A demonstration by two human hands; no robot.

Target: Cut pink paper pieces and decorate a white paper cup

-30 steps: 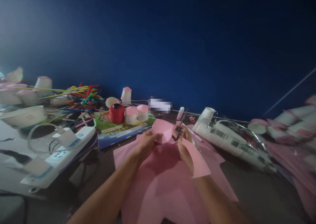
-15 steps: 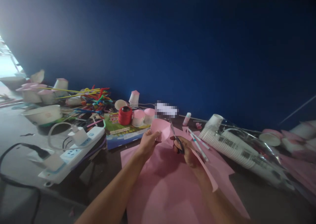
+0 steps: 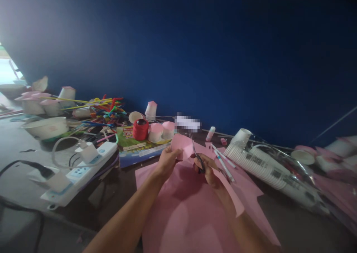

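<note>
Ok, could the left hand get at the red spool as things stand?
Probably yes, once freed: the red spool stands near the left hand with nothing visibly blocking the way, but that hand is holding a pink paper piece.

A small pink paper piece [image 3: 182, 146], slightly curved, is held up over the far part of the large pink sheet [image 3: 181, 204], which lies flat. Dark-handled scissors [image 3: 201, 163], blades pointing away, are above that sheet's far part too; a curling pink strip [image 3: 232, 195] stands above its right side.
</note>
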